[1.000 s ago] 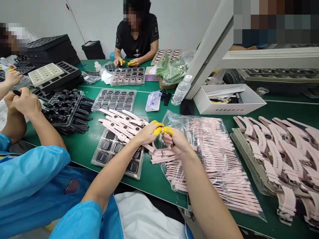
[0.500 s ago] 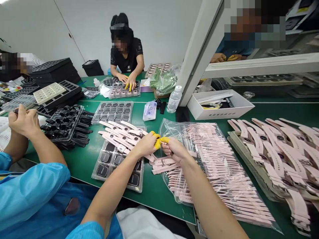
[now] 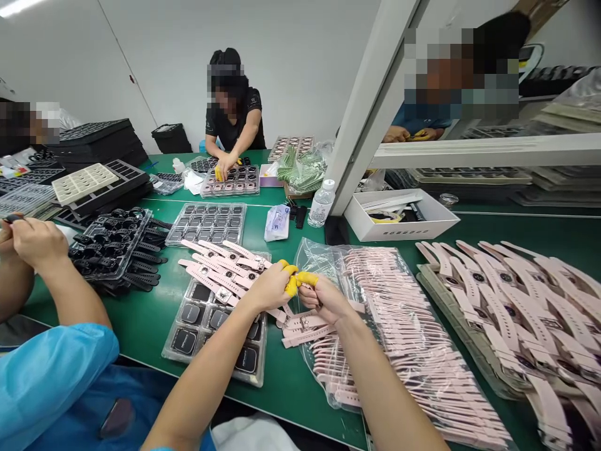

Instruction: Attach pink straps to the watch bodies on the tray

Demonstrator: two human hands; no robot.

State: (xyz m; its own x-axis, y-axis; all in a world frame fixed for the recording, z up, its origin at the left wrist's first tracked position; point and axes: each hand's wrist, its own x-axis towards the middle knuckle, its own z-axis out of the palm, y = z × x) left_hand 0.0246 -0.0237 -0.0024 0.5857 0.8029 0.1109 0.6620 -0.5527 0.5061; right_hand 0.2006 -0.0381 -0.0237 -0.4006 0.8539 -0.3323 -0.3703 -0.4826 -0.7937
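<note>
My left hand and my right hand meet over the table, yellow covers on some fingertips. Both have their fingers pinched together around something small, mostly hidden by the fingers. A dark bit shows under my right fingers, too little to name. Left of them, several pink-strapped watches lie across a clear tray of dark square watch faces. Loose pink watch straps rest just below my hands. On the right, a clear plastic bag holds many pink straps.
At far right, pink watches cover a stack of trays. Behind stand a water bottle, a white box and another clear tray. Black watches and a co-worker's blue sleeve are left; another person works opposite.
The view has tilted up a little, so the table sits lower in the picture. My hands stay pinched together. The person opposite has brought both hands together over a tray.
</note>
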